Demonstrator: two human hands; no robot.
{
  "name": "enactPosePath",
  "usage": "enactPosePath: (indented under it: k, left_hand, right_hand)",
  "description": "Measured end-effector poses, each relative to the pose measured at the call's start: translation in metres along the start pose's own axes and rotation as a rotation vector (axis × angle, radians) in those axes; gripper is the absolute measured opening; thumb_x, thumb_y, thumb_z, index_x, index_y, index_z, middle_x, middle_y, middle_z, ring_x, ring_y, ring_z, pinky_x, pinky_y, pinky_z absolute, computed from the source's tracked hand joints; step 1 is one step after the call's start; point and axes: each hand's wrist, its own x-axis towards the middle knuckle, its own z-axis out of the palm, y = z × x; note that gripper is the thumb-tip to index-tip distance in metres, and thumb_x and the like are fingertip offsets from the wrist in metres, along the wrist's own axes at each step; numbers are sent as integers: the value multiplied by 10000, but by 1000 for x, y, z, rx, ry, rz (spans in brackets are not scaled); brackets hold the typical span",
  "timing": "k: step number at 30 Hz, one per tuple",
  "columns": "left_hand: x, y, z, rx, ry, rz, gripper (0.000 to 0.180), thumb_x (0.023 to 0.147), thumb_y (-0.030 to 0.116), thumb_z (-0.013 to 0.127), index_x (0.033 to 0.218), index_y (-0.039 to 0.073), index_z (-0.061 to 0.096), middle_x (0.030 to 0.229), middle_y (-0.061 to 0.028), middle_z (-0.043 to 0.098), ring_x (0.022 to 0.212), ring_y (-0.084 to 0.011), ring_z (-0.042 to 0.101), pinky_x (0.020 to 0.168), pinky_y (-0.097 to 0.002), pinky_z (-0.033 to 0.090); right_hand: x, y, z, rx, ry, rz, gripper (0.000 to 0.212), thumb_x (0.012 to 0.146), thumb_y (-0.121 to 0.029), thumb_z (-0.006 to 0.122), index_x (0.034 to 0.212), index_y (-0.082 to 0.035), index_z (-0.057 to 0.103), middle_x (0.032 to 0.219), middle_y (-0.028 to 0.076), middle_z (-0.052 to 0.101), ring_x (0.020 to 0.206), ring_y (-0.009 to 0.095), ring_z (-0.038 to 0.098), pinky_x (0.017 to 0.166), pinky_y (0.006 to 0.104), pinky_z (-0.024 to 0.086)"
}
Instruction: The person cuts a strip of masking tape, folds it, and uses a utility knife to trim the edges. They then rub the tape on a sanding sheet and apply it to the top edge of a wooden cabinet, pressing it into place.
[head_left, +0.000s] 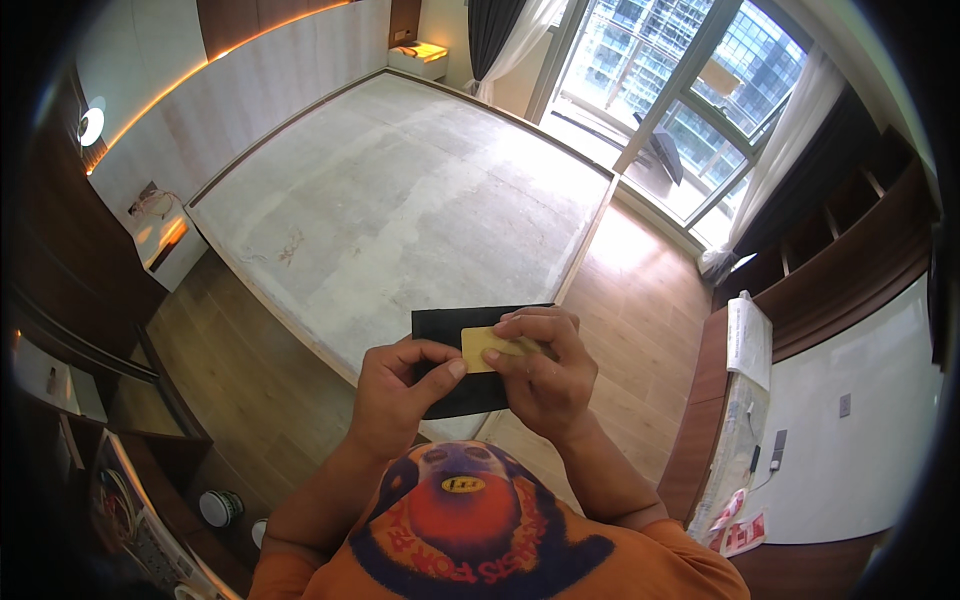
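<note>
In front of my chest is a flat black rectangular sheet [436, 323], tilted, with a small yellow rectangular piece [478, 352] over its middle. My left hand [400, 388] is closed at the sheet's left side. Its thumb and index fingertips come together at the yellow piece's left edge, and the other fingers are hidden. From the right, my right hand [550, 368] grips the yellow piece, with the thumb on its face and the fingers bent over its upper right end. The exact kind of both flat things cannot be made out.
A low framed platform with a grey-white top [380, 190] fills the middle, bordered by wood flooring [640, 310]. Plastic-wrapped material lies on a wooden ledge [705, 400] at right. Lower left are a round tub [220, 508] and a printed board [150, 525].
</note>
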Motion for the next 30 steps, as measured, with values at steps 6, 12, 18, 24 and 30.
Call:
enactPosePath:
  k: [6, 12, 18, 24, 30]
  left_hand:
    - [0, 0, -1, 77, 16, -15, 117, 959, 79, 759, 1004, -28, 772, 888, -17, 727, 806, -41, 615, 719, -209, 492]
    - [8, 4, 1, 63, 114, -4, 141, 985, 96, 727, 1008, -36, 772, 940, -51, 749, 859, -74, 643, 802, -228, 514]
    - [14, 16, 18, 133, 210, 258, 422, 997, -17, 650, 1413, -32, 580, 1152, -93, 730, 1048, -129, 678, 969, -283, 534]
    - [6, 12, 26, 59, 177, 244, 584, 998, -48, 629, 1545, -36, 424, 1239, -115, 701, 1090, -146, 684, 982, -291, 549]
    - [-2, 3, 21, -49, 92, 96, 275, 1055, 70, 631, 1301, -54, 634, 1155, -77, 731, 1057, -101, 675, 941, -264, 556]
  right_hand:
    - [-4, 1, 1, -7, 19, -35, 216, 757, 19, 840, 793, -76, 650, 1034, 97, 715, 942, 294, 716, 788, 370, 553]
    - [-12, -2, 2, 90, -9, -112, 217, 731, 20, 844, 847, -72, 685, 1012, 97, 725, 946, 293, 721, 779, 396, 523]
    - [-6, -13, 1, 172, 38, 247, 236, 833, 61, 801, 1033, -39, 726, 980, 124, 729, 858, 228, 742, 710, 327, 560]
    - [-1, -26, 16, 392, 88, 594, 310, 930, 54, 745, 1220, 30, 641, 994, 129, 727, 801, 140, 719, 683, 244, 579]
    - [-8, -20, 36, 150, 207, 374, 402, 864, 23, 822, 1239, -12, 682, 905, 125, 737, 728, 173, 729, 611, 276, 547]
